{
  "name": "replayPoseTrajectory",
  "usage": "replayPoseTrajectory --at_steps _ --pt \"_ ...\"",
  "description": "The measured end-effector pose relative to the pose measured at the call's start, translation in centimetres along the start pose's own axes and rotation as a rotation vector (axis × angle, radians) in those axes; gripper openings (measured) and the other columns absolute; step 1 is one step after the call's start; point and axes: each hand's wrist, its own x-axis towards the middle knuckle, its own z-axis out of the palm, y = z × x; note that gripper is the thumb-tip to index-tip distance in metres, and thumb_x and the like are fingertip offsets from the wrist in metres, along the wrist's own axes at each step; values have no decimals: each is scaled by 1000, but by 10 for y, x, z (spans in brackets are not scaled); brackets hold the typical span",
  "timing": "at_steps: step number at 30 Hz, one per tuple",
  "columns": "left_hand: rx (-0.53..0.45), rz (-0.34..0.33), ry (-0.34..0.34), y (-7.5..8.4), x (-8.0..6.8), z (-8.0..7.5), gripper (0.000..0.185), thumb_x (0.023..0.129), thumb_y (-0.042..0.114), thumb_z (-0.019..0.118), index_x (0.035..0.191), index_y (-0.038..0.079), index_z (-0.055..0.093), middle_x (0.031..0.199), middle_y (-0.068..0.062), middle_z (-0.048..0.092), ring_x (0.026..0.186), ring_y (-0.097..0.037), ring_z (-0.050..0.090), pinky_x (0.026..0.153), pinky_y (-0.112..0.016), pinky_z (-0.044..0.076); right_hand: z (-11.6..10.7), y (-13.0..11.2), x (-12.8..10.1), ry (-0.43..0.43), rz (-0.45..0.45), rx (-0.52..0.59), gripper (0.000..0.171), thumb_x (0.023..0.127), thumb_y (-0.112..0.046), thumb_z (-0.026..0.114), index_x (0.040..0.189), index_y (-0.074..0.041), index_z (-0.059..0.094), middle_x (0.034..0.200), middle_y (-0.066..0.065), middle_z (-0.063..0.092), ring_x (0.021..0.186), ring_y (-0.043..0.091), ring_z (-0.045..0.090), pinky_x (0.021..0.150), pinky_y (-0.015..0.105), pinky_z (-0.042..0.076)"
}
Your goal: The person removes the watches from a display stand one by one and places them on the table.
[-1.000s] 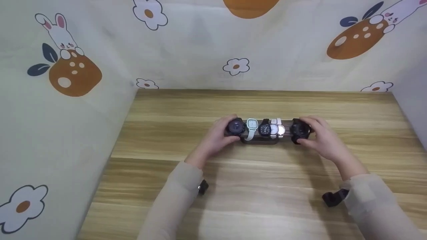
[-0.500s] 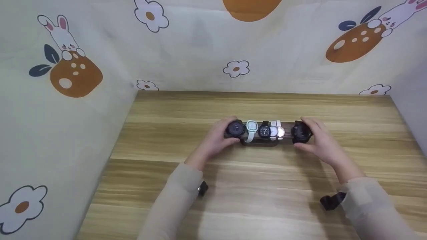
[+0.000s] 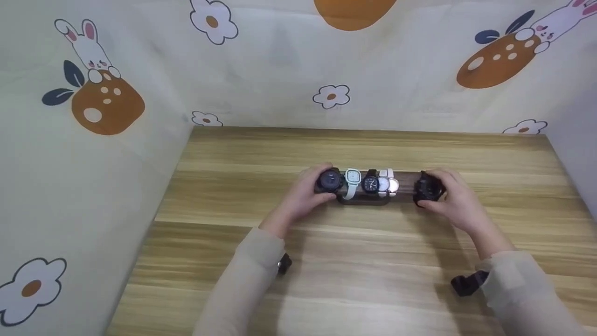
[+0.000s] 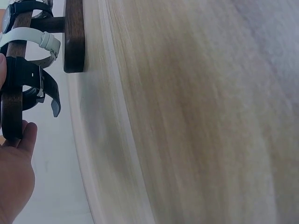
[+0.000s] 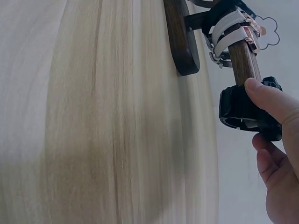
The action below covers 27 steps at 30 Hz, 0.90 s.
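Observation:
A dark wooden watch stand (image 3: 407, 189) with a raised crossbar stands on the table. My left hand (image 3: 305, 193) grips the bar's left end, thumb and fingers around the round black watch (image 3: 330, 179) there. In the left wrist view that watch's strap (image 4: 50, 91) hangs with its tip loose. At the right end, my right hand (image 3: 459, 200) holds another chunky black watch (image 5: 245, 109) between thumb and fingers, and it surrounds the bar's end. Between the hands sit a mint watch (image 3: 353, 176), a square black watch (image 3: 371, 183) and two white-strapped watches (image 3: 393, 185) side by side.
The wood-grain table (image 3: 364, 261) runs back to a patterned cloth wall (image 3: 270, 70). The stand's flat base (image 5: 183, 46) lies under the bar. Black wrist mounts (image 3: 466, 283) stick out beside the sleeves.
My right hand has shifted slightly right with the black watch, baring more of the bar beside the white-strapped watches. The left hand stays at its end.

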Motion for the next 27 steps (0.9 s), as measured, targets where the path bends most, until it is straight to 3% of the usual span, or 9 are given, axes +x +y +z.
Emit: replayPoseTrajectory --at_steps 8,16,23,25,27 --pt "5 -17 -6 0 -1 0 70 79 25 75 139 12 42 140 -10 45 127 -25 40 109 -39 28 0 5 -5 28 -7 45 65 67 -4 81 123 2 49 119 24 48 107 41 47 91 64 37" --pt "-11 -20 -8 1 0 0 71 78 23 75 139 12 41 139 -11 45 126 -25 40 108 -38 29 2 10 -17 38 76 77 66 69 -9 81 124 3 47 120 25 46 104 37 46 85 54 40" --pt "-4 3 5 0 0 0 69 78 22 75 138 10 42 137 -11 47 126 -26 41 108 -38 29 5 17 -28 54 98 138 67 68 -9 82 124 5 47 121 26 47 112 41 42 95 63 31" --pt "-10 5 7 1 -1 1 69 78 21 75 138 9 42 137 -12 47 126 -26 41 109 -38 28 7 18 -32 62 103 150 67 68 -8 81 124 5 47 121 26 48 110 39 44 95 58 33" --pt "-12 4 7 1 -1 1 69 78 21 75 138 9 42 137 -12 47 126 -26 41 109 -38 28 10 19 -35 65 115 148 66 69 -10 81 125 4 47 120 24 48 106 34 46 92 44 38"
